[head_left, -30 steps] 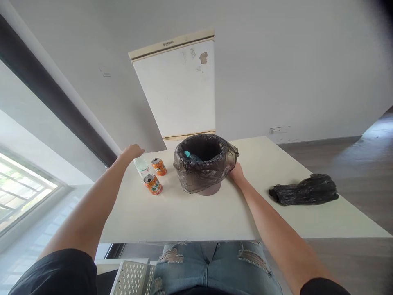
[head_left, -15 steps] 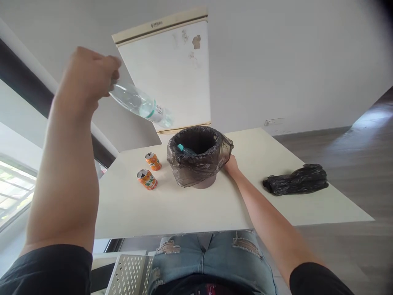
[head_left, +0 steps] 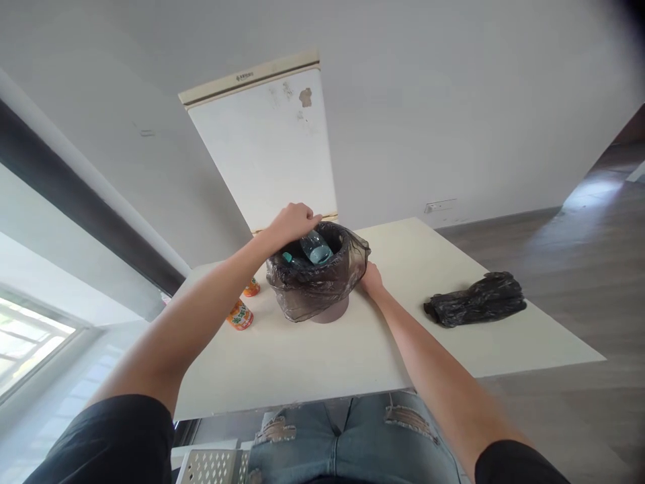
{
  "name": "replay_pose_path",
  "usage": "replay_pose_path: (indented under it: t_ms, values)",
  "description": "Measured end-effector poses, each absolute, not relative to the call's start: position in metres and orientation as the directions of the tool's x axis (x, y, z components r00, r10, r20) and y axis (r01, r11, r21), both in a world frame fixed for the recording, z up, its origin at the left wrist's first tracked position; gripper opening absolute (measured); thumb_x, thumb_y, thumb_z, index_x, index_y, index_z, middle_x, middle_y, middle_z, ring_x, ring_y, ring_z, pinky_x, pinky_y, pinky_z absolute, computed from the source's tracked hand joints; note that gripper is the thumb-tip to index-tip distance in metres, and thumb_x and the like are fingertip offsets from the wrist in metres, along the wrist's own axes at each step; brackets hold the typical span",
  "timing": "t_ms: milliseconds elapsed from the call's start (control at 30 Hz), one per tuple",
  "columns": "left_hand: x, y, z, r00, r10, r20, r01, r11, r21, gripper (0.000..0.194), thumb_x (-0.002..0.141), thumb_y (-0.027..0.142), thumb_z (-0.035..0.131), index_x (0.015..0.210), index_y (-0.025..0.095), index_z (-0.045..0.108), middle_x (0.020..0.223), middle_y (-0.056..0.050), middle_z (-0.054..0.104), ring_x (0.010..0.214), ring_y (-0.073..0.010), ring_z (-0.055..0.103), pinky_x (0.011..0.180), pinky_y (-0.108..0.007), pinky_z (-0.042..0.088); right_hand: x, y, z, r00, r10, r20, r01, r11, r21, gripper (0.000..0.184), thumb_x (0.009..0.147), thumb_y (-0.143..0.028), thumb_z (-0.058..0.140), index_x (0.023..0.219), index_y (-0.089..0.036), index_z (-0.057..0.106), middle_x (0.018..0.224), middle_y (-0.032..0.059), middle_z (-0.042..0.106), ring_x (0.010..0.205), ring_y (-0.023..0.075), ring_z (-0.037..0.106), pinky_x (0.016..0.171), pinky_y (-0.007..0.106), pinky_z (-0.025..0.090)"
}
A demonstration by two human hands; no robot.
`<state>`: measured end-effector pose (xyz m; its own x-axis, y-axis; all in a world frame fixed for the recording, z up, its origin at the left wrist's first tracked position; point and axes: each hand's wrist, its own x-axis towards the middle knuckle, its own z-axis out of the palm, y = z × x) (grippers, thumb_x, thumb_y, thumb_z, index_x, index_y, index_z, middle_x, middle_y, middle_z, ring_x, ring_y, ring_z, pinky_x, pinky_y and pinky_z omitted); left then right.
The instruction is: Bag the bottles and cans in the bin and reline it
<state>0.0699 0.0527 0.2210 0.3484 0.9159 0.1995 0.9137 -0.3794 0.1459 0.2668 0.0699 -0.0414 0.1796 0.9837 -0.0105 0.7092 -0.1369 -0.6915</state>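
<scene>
My left hand (head_left: 293,222) is closed at the upper end of a clear plastic bottle (head_left: 317,249), whose lower part hangs inside the mouth of a bin (head_left: 330,312). A black bin bag (head_left: 315,289) lines the bin and folds down over its rim. Inside, another bottle with a teal cap (head_left: 287,257) shows beside the first. My right hand (head_left: 371,277) presses against the bin's right side under the bag's loose edge; its fingers are mostly hidden. Two orange drink cans (head_left: 240,316) stand left of the bin, partly covered by my left forearm.
A crumpled black plastic bag (head_left: 476,300) lies at the right of the white table (head_left: 322,366). Behind the table stands a white fridge (head_left: 267,148) against the grey wall. A perforated plastic basket (head_left: 209,467) is below the table's front edge.
My left hand has come down and right with the bottle, from above the table's left side into the bin's mouth. My right hand stays at the bin.
</scene>
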Motion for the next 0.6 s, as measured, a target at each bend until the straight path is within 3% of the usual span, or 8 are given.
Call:
replay_pose_path:
  t_ms: [133, 233, 433, 600]
  values:
    - [0.078, 0.063, 0.194, 0.386, 0.917, 0.101, 0.921, -0.390, 0.016, 0.042, 0.099, 0.044, 0.051, 0.065, 0.021, 0.056, 0.067, -0.008, 0.062, 0.066, -0.0214, 0.060, 0.067, -0.034, 0.043, 0.267, 0.070, -0.042, 0.177, 0.984, -0.005, 0.710, -0.131, -0.692, 0.031, 0.096, -0.031, 0.058, 0.118, -0.020, 0.077, 0.114, 0.0139, 0.079, 0.104, 0.0285, 0.074, 0.078, 0.026, 0.051]
    - [0.083, 0.064, 0.188, 0.398, 0.911, 0.108, 0.917, -0.399, -0.017, 0.038, 0.100, 0.043, 0.049, 0.073, 0.019, 0.062, 0.079, -0.011, 0.069, 0.075, -0.0235, 0.064, 0.072, -0.034, 0.046, 0.268, 0.071, -0.045, 0.177, 0.984, -0.005, 0.713, -0.131, -0.689, 0.033, 0.097, -0.033, 0.057, 0.119, -0.019, 0.076, 0.114, 0.0150, 0.078, 0.104, 0.0293, 0.074, 0.079, 0.027, 0.052]
    - [0.058, 0.053, 0.226, 0.311, 0.909, 0.278, 0.938, -0.341, 0.066, 0.035, 0.101, 0.045, 0.048, 0.084, 0.019, 0.066, 0.086, -0.010, 0.071, 0.081, -0.0232, 0.064, 0.076, -0.035, 0.047, 0.270, 0.073, -0.051, 0.151, 0.988, 0.006, 0.713, -0.105, -0.694, 0.034, 0.098, -0.033, 0.056, 0.119, -0.015, 0.075, 0.116, 0.0179, 0.077, 0.106, 0.0293, 0.073, 0.084, 0.029, 0.051]
    - [-0.011, 0.043, 0.240, 0.104, 0.885, 0.453, 0.988, -0.145, 0.055, 0.030, 0.099, 0.043, 0.048, 0.091, 0.022, 0.067, 0.090, -0.010, 0.072, 0.086, -0.0266, 0.064, 0.081, -0.037, 0.049, 0.270, 0.071, -0.050, 0.141, 0.990, 0.014, 0.707, -0.091, -0.701, 0.033, 0.098, -0.031, 0.056, 0.117, -0.012, 0.075, 0.115, 0.0202, 0.076, 0.108, 0.0289, 0.071, 0.087, 0.030, 0.050]
